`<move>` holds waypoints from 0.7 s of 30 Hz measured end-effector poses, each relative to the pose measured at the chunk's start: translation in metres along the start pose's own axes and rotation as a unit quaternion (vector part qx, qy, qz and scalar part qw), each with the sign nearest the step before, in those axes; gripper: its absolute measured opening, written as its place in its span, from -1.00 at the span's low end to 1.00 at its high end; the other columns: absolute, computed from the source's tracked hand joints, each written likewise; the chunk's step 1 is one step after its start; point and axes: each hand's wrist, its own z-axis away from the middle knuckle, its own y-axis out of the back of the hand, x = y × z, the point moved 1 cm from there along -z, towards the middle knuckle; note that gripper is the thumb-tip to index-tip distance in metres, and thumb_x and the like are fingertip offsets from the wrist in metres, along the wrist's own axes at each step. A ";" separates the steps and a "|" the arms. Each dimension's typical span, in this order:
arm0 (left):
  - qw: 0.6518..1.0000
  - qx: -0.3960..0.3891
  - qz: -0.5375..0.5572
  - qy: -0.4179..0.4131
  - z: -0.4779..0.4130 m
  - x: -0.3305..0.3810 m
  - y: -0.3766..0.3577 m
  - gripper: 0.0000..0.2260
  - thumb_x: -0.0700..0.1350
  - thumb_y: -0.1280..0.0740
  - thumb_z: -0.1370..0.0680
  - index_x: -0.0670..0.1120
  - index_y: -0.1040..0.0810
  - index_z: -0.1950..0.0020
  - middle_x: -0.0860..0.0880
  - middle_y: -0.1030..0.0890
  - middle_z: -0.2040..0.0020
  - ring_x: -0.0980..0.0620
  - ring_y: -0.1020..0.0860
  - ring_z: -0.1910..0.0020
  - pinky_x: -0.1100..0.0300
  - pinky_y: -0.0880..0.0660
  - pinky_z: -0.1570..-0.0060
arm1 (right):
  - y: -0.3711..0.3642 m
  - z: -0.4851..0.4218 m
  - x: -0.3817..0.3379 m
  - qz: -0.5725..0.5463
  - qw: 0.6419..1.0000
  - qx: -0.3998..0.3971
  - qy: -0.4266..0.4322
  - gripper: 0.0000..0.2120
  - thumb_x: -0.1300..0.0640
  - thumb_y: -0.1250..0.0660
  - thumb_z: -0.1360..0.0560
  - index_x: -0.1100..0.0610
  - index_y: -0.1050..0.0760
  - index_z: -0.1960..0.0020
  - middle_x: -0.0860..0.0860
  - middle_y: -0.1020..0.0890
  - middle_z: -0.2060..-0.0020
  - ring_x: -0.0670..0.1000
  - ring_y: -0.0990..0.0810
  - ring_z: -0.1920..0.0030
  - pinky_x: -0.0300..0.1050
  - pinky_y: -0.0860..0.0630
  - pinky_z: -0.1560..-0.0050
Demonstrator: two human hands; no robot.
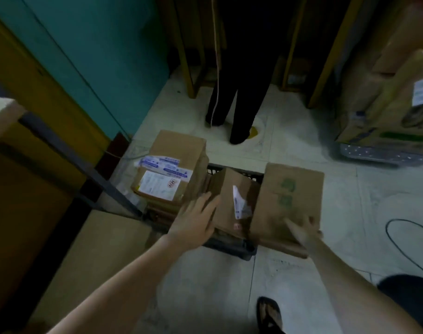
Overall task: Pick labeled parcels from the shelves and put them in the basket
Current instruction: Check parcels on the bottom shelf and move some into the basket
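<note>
Item 1: black basket (232, 248) on the tiled floor (302, 131), packed with cardboard parcels.
Item 2: left parcel (179, 150), white labels and blue-printed tape on top, lying over the basket's left end.
Item 3: middle parcel (226, 203), tilted, with a white label on its side, down inside the basket.
Item 4: right parcel (292, 196), faint green print, across the basket's right end.
Item 5: left hand (196, 214), fingers straight, touching the middle parcel's left edge, holding nothing.
Item 6: right hand (303, 231), blurred, fingers spread flat on the right parcel's near corner.
Item 7: another person's dark trousers (240, 102) beyond the basket.
Item 8: black cable (396, 247) on the floor at the right.
</note>
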 end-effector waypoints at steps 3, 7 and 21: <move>0.999 -0.028 0.036 -0.028 -0.062 0.025 -0.075 -0.45 0.04 -0.11 -0.60 -0.01 0.05 -0.52 -0.05 -0.01 -0.54 -0.03 -0.08 -0.49 0.09 -0.11 -0.44 | 0.006 -0.055 0.050 -0.120 0.992 0.029 -0.023 -0.07 -0.19 -0.45 -0.29 0.05 -0.05 -0.48 0.09 -0.09 -0.48 0.20 -0.14 -0.43 0.04 -0.14 -0.42; 0.975 -0.090 0.204 0.014 -0.140 0.074 -0.153 -0.48 0.14 -0.14 -0.58 0.20 -0.01 -0.49 -0.03 0.06 -0.54 -0.06 0.03 -0.52 0.00 -0.11 -0.43 | 0.005 -0.091 0.075 -0.189 0.979 0.068 0.046 -0.17 0.02 -0.49 -0.34 0.05 -0.10 -0.46 0.08 -0.40 -0.34 0.17 -0.39 -0.31 0.07 -0.38 -0.29; 0.921 0.137 0.304 0.202 -0.128 -0.036 -0.096 -0.61 0.12 -0.14 -0.58 0.11 -0.29 -0.39 0.03 -0.46 -0.26 0.05 -0.50 -0.14 0.14 -0.48 -0.05 | -0.093 -0.003 -0.061 0.107 0.867 -0.032 0.486 -0.54 0.08 -0.35 -0.43 0.00 -0.43 -0.32 0.06 -0.27 -0.44 0.27 -0.04 -0.46 0.41 -0.05 -0.36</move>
